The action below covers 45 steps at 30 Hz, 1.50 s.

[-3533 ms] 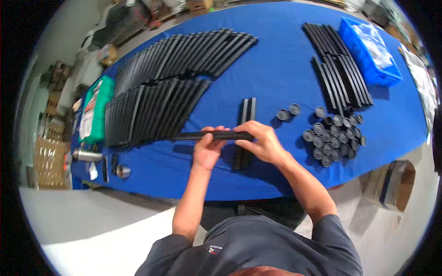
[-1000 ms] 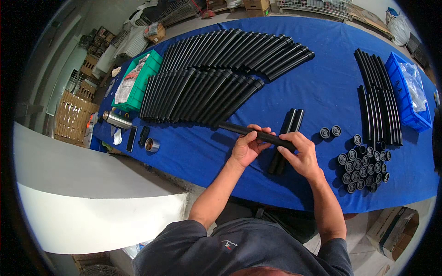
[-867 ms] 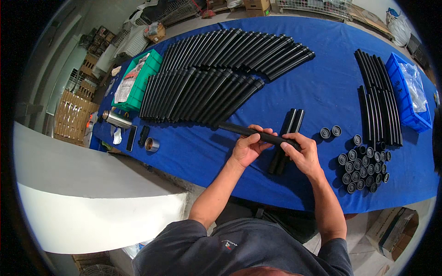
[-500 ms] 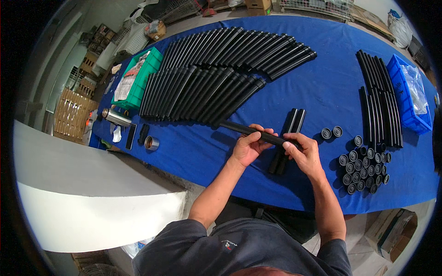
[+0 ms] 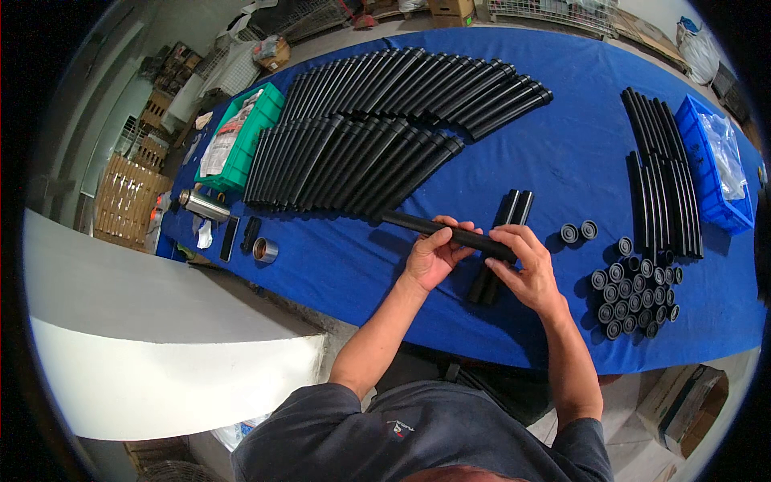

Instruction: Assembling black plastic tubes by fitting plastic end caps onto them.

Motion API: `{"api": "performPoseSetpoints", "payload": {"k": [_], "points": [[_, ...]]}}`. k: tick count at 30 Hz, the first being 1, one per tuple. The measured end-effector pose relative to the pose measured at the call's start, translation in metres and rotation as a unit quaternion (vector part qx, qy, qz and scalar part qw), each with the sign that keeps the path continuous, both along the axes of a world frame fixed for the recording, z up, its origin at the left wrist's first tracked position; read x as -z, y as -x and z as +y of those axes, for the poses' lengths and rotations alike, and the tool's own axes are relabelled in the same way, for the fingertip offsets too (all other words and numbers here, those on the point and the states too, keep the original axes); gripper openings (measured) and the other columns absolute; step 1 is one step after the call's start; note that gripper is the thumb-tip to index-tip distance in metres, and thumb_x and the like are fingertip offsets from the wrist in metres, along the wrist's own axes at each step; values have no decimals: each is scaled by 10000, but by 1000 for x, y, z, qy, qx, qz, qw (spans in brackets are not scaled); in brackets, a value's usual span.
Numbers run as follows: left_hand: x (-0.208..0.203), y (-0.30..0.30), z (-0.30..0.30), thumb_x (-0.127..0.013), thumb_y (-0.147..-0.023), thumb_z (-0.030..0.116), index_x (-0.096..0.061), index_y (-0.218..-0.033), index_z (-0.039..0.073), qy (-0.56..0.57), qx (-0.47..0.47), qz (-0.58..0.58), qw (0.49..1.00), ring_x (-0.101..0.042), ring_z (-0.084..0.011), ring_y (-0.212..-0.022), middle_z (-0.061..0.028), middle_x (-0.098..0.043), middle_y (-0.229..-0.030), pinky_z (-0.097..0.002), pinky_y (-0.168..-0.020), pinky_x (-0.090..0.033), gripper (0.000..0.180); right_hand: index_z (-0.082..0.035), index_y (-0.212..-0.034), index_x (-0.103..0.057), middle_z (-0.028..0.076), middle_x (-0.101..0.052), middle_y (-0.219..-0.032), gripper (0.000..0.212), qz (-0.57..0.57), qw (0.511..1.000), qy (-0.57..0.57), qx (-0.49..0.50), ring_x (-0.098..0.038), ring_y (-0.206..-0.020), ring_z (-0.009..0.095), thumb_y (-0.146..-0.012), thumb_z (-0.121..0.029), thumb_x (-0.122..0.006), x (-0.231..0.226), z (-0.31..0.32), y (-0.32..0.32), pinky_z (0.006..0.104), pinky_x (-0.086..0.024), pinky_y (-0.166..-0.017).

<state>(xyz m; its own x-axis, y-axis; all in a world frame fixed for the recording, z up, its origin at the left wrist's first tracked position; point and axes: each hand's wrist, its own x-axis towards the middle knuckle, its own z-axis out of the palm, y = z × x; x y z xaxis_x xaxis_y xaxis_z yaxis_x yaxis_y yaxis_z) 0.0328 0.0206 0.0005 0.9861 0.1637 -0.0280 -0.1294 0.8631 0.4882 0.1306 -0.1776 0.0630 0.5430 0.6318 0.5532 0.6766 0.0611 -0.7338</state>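
A black tube [image 5: 411, 223] is held aslant across my front, its far end pointing left toward the laid-out tubes. My left hand [image 5: 431, 255] is closed around its middle, thumb on top. At the tube's right end, my right hand [image 5: 528, 271] grips between thumb and fingers. Beneath it, two loose black tubes [image 5: 516, 207] lie side by side on the blue cloth, partly covered by the held tube and my right hand. To the right of that hand sit two round black caps [image 5: 579, 231], with a cluster of similar caps [image 5: 634, 301] beyond.
Two fanned rows of black tubes with capped ends [image 5: 377, 157] spread over the far left. More thin tubes [image 5: 662, 185] lie at the right beside a blue crate [image 5: 727, 213]. A green crate [image 5: 261, 120], steel flask [image 5: 205, 205], phone [image 5: 229, 238] and metal cup [image 5: 264, 250] stand left.
My right hand has shifted slightly left and its fingers are re-set around the tube's right end, with the thumb now lower. The left hand and the tube stay nearly in place.
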Motion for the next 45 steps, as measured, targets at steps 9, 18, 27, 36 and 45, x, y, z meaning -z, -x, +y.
{"api": "performPoseSetpoints", "payload": {"k": [9,18,27,36,45], "points": [[-2,1,-1,-689,-886,94,-656,-1097,89,-1,1,2,1000,-602,-363,-1187,-174,-668,-1175,-498,-967,-559,213,1,-1094,-655,157,-664,-1027,318,233,970,64,-19,-670,-931,303,-823,-139,-744,-4,-2,-1,371,-526,-792],[-4,1,0,-675,-901,100,-665,-1078,88,6,2,-5,1000,-609,-359,-1178,-172,-676,-1156,-486,-951,-569,178,-3,-1110,-645,156,-659,-1036,341,199,975,92,-27,-669,-936,300,-813,-128,-757,-1,-5,0,387,-531,-781],[-6,1,-3,-670,-909,100,-668,-1077,81,7,-3,-14,1000,-613,-346,-1176,-168,-670,-1172,-459,-936,-583,170,4,-1113,-632,154,-653,-1051,338,298,945,129,-29,-666,-953,290,-812,-98,-749,3,-7,0,364,-532,-795],[-4,5,-3,-666,-921,164,-599,-1213,29,-39,10,28,999,-610,-338,-1182,-187,-642,-1229,-437,-939,-579,329,-11,-1023,-660,106,-646,-862,298,206,978,30,13,-633,-776,204,-787,-169,-749,7,-5,-4,314,-491,-684],[-33,38,-17,-679,-908,156,-562,-1208,-45,-234,71,150,958,-695,-292,-999,-203,-669,-1120,-327,-739,-618,380,1,-970,-646,70,-617,-723,200,307,950,-56,-3,-605,-643,118,-822,-127,-688,14,-5,-8,282,-479,-593]]}}
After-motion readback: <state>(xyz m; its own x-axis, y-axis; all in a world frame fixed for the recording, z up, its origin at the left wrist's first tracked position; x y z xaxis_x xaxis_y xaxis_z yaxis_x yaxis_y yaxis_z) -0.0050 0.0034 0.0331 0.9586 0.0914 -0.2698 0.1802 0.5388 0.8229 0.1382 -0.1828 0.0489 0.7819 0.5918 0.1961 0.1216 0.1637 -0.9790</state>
